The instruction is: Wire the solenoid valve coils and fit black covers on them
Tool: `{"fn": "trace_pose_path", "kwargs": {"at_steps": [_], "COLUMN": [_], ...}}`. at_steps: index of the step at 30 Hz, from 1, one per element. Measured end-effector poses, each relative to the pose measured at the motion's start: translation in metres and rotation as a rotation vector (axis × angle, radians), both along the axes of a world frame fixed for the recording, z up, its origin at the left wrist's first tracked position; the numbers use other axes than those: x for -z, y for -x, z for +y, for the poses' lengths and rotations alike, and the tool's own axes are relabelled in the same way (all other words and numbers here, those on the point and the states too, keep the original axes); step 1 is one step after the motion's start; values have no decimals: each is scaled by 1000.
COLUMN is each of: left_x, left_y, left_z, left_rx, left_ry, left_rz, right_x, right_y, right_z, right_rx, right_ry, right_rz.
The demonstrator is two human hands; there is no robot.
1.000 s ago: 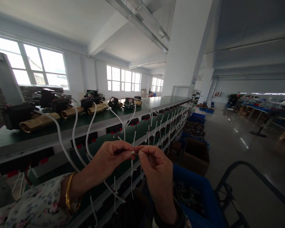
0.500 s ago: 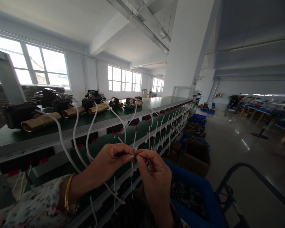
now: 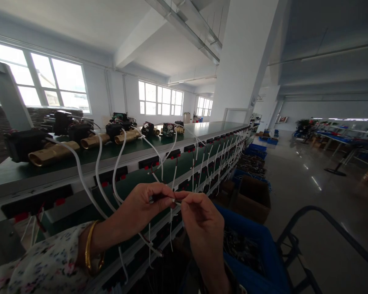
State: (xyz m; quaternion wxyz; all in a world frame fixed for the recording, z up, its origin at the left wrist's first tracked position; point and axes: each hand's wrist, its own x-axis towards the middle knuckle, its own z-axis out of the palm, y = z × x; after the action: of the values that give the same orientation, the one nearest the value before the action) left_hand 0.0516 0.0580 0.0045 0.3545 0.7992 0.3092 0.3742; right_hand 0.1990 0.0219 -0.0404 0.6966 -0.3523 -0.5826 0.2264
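Observation:
My left hand (image 3: 149,201), a gold bangle at its wrist, is closed in a pinch on the end of a thin white cable (image 3: 171,228), part of which hangs below the fingers. Facing it, my right hand (image 3: 202,216) pinches a thin wire (image 3: 178,203) at that same end, fingertips almost touching the left ones. The fingers cover most of the wire end. Behind my hands, more white cables (image 3: 119,157) run down from brass valves (image 3: 53,153) with black actuator housings (image 3: 27,145) on the green bench top.
Black terminal blocks with red levers (image 3: 149,162) line the bench edge (image 3: 184,143), with many white cables hanging there. To the right below stand a blue crate (image 3: 271,255) of dark parts, a cardboard box (image 3: 253,200) and a trolley handle (image 3: 313,209).
My right hand has shifted slightly right, and its fingertips have drawn a little apart from the left ones, showing a short piece of wire. My left hand stays pinched on the cable.

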Motion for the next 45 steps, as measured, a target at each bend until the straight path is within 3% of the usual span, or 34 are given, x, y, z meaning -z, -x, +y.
{"fn": "trace_pose_path", "kwargs": {"at_steps": [9, 45], "left_x": [2, 1], "left_y": [1, 3], "left_z": [-3, -4], "left_rx": [-56, -24], "left_ry": [-100, -65], "left_rz": [62, 88], "right_x": [-8, -12], "right_y": [-1, -10], "right_z": [-7, -7], "right_rx": [124, -49], "right_ry": [-59, 24], "right_rz": [-163, -215]}}
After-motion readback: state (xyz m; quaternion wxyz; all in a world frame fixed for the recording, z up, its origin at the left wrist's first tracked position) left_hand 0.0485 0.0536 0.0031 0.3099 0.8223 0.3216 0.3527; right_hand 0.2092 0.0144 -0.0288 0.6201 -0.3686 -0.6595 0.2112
